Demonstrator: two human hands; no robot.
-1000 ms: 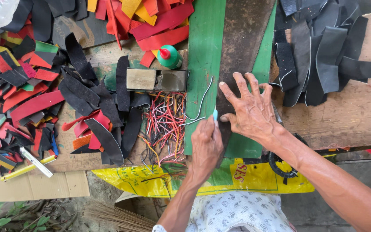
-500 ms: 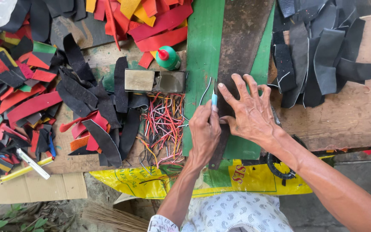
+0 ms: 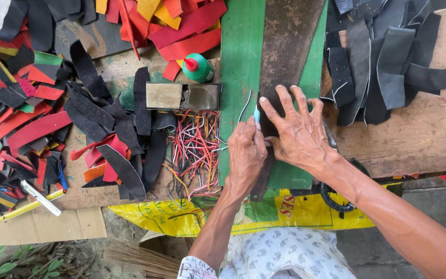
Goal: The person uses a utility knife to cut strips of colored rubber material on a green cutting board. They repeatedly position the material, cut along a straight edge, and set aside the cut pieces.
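While pinned under right hand (image 3: 300,137), dark strip (image 3: 285,49) beside left hand (image 3: 246,155).

The right hand (image 3: 299,129) covers part of the dark sheet (image 3: 287,46), whose top is cut off. The left hand (image 3: 247,152) hides most of the blue tool (image 3: 256,114).

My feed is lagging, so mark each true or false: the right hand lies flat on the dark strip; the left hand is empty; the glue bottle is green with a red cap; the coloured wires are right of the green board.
1. The right hand lies flat on the dark strip. True.
2. The left hand is empty. False: it grips a small light-blue cutter.
3. The glue bottle is green with a red cap. True.
4. The coloured wires are right of the green board. False: they lie left of it.
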